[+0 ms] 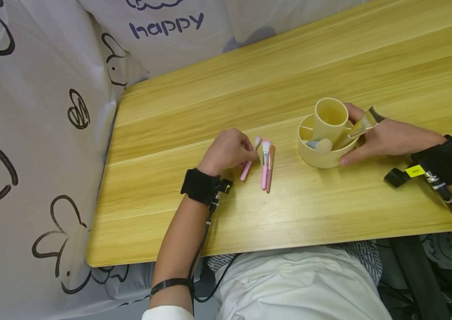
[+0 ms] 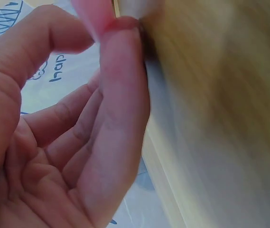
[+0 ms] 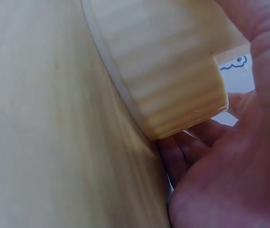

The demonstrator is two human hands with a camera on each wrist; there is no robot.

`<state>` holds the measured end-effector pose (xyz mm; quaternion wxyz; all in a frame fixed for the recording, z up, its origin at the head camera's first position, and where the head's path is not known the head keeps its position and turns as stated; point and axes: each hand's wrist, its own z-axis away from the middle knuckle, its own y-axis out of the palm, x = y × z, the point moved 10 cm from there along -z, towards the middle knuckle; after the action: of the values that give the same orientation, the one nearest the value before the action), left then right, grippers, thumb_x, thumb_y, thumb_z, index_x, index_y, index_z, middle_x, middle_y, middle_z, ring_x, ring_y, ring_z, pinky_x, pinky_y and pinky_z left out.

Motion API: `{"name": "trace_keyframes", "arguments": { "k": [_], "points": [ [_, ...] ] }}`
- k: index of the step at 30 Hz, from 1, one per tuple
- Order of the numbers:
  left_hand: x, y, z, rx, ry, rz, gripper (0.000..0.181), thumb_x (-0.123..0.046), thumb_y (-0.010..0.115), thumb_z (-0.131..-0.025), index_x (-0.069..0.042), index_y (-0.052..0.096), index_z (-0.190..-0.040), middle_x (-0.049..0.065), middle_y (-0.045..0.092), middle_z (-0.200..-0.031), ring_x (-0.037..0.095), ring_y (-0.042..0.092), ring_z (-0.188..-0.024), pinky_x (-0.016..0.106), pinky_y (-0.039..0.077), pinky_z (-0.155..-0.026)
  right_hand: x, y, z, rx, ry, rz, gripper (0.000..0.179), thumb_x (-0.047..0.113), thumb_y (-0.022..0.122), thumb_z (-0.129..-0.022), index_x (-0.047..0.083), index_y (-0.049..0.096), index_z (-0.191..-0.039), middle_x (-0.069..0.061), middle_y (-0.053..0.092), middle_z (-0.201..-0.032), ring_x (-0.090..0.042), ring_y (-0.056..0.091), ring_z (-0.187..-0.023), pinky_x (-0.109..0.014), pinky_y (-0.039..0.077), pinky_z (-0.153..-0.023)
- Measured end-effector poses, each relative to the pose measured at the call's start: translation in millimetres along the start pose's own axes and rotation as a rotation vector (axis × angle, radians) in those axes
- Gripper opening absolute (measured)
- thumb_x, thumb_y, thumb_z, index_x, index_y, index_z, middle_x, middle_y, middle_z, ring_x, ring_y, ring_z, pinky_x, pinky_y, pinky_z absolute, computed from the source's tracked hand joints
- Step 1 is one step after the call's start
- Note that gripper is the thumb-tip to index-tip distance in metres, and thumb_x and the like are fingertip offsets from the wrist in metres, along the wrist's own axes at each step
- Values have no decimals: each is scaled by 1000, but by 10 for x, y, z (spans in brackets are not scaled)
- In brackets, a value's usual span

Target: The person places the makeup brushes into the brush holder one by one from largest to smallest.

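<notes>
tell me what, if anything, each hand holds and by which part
Left hand: a slim pink-handled makeup brush, pinched near mid-length between thumb and finger. Right hand: a round cream plastic-looking organizer, gripped by its ribbed outer wall.

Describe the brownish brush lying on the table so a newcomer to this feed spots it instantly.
On the yellow table, look between the left hand and the round cream holder. There a pink brush and the brownish brush lie side by side, the brownish one nearer the holder. Its brownish handle sets it apart: both that neighbour and the held brush have bright pink handles.
</notes>
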<state>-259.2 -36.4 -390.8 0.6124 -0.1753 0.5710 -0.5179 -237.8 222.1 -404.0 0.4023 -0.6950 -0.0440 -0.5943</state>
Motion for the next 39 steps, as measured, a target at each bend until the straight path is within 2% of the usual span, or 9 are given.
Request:
{"name": "trace_keyframes", "arguments": {
  "k": [6, 9, 12, 15, 19, 24, 35, 39],
  "points": [
    [0, -9, 3, 0, -13, 6, 11, -17, 74, -91, -6, 77, -89, 5, 75, -70, 19, 73, -60, 22, 53, -53, 30, 24, -10, 13, -39, -33, 105, 3, 90, -75, 26, 32, -159, 8, 59, -140, 1, 54, -126, -5, 36, -100],
    [3, -27, 7, -8, -22, 11, 11, -18, 75, -90, -6, 75, -88, 6, 74, -71, 19, 73, -60, 22, 51, -51, 37, 17, -13, 7, -55, -8, 102, 4, 91, -76, 26, 34, -158, 8, 60, -139, 1, 55, -124, -5, 38, -99],
    [5, -47, 10, -22, -28, 14, 12, -18, 75, -90, -7, 74, -89, 6, 74, -72, 19, 73, -61, 21, 50, -50, 17, 5, -12, 4, -37, 40, 102, 9, 91, -77, 30, 33, -158, 9, 60, -136, 0, 55, -122, -5, 38, -97],
    [-6, -70, 18, -44, -11, 14, 12, -19, 74, -91, -7, 74, -90, 5, 74, -73, 17, 69, -58, 20, 46, -49, -2, 11, -7, 15, -7, 79, 103, 13, 92, -77, 34, 31, -157, 10, 58, -135, 0, 55, -120, -5, 38, -96],
    [-33, -86, 25, -69, 31, 36, 14, -19, 70, -93, -6, 74, -94, 4, 73, -78, 14, 62, -59, 20, 43, -53, -7, 29, 5, 28, 16, 29, 107, 11, 93, -75, 34, 28, -158, 8, 57, -139, -1, 54, -123, -6, 37, -97],
    [-58, -99, 17, -84, 49, 57, 15, -18, 69, -93, -5, 73, -98, 5, 75, -87, 15, 65, -65, 22, 49, -58, -6, 17, 4, 15, 19, -14, 110, 9, 93, -74, 32, 27, -158, 7, 54, -141, -2, 50, -127, -5, 35, -99],
    [-125, -122, 18, -96, 79, 107, 12, -16, 70, -90, -8, 68, -99, 6, 76, -93, 16, 67, -72, 23, 48, -59, -81, 5, 13, 19, 74, 91, 106, 18, 91, -78, 36, 24, -157, 11, 54, -136, 0, 52, -120, -5, 35, -94],
    [-164, -123, 32, -98, 91, 100, 12, -15, 71, -89, -9, 68, -98, 5, 76, -93, 15, 67, -75, 22, 48, -60, -68, 16, 3, 20, 61, 35, 107, 13, 92, -76, 34, 25, -157, 8, 55, -138, -1, 52, -122, -6, 36, -96]
  ]
}}
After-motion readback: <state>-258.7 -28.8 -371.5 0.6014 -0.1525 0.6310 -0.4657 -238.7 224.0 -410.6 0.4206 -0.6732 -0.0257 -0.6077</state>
